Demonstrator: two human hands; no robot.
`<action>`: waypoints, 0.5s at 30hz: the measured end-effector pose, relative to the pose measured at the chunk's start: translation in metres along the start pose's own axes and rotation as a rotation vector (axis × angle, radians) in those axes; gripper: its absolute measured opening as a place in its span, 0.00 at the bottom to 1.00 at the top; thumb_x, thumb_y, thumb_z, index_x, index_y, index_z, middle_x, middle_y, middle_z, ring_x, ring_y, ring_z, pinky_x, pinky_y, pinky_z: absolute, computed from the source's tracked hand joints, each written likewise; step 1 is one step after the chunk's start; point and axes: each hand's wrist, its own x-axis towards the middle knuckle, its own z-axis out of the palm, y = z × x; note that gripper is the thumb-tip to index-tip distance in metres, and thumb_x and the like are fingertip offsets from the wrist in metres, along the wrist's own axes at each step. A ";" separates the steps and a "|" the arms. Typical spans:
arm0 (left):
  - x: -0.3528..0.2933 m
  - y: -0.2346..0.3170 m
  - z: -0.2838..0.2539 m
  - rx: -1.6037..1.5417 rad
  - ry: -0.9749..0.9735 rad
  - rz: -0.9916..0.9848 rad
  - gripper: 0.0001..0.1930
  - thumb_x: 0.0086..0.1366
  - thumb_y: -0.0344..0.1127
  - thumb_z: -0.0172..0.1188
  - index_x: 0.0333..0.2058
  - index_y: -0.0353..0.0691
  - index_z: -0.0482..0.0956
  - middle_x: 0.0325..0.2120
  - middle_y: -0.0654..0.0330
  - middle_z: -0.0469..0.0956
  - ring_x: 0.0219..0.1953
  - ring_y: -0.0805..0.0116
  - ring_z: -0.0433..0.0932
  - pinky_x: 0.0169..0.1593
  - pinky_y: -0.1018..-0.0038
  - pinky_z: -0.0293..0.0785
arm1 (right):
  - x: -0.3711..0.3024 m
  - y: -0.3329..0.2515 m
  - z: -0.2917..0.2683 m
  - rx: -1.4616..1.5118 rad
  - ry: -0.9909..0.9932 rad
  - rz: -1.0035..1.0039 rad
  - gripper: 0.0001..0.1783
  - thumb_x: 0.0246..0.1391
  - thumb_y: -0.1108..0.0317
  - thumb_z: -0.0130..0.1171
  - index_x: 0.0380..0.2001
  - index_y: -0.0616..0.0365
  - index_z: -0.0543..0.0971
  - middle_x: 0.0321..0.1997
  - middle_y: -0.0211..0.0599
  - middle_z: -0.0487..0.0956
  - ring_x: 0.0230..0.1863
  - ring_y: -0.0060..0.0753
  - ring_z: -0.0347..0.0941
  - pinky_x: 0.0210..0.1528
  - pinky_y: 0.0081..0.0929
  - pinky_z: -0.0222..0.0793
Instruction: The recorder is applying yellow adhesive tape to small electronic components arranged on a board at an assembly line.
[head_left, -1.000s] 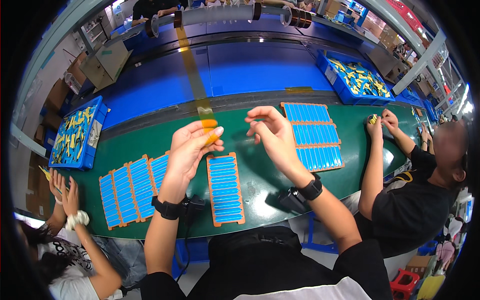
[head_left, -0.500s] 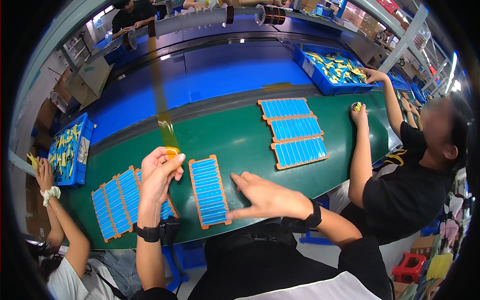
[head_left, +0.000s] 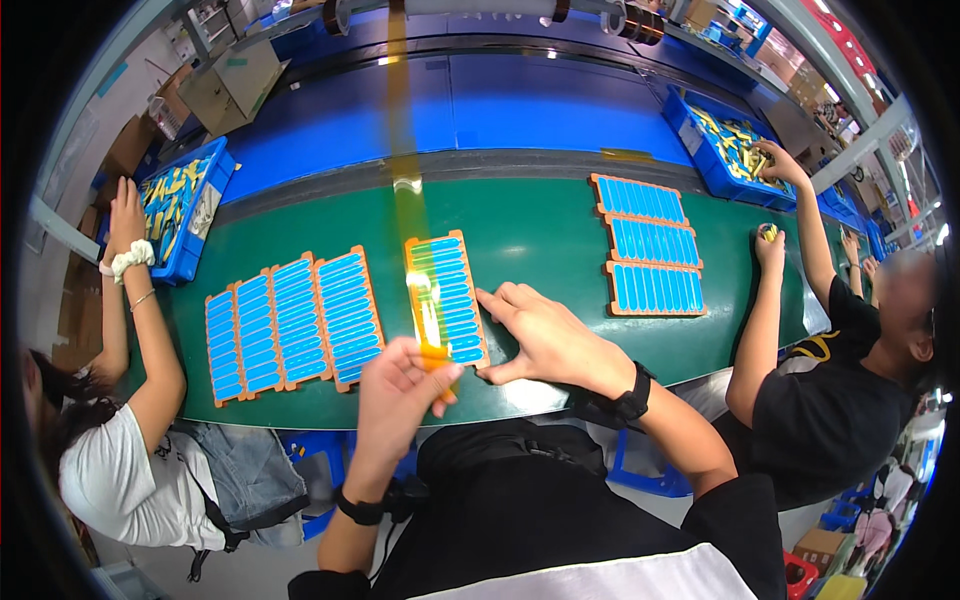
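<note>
A strip of amber see-through tape (head_left: 402,150) runs down from a roll at the top of the view. My left hand (head_left: 395,392) pinches its lower end between thumb and fingers, just below an orange tray (head_left: 462,262) with rows of blue strips. Seen from above, the tape crosses the left part of this tray; whether it touches the strips I cannot tell. My right hand (head_left: 550,338) has thumb and fingers spread and holds nothing. Its index fingertip and thumb rest along the tray's right edge, near the lower corner.
Several joined orange trays (head_left: 290,325) lie to the left, and another stack of trays (head_left: 655,245) sits right on the green table (head_left: 540,215). Blue bins (head_left: 190,215) of yellow-and-blue pieces stand at both sides. Co-workers' arms (head_left: 775,300) reach in left and right.
My left hand has pulled the tape end toward me, so the strip now spans the tray. My right hand has come against the tray's right edge. The view has shifted.
</note>
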 end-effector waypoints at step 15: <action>0.003 -0.006 0.003 -0.078 -0.176 0.070 0.16 0.64 0.21 0.66 0.50 0.26 0.76 0.40 0.53 0.83 0.33 0.74 0.82 0.36 0.78 0.79 | 0.075 0.006 -0.032 0.921 -0.140 0.135 0.15 0.64 0.61 0.65 0.44 0.63 0.84 0.32 0.29 0.84 0.30 0.14 0.76 0.29 0.14 0.67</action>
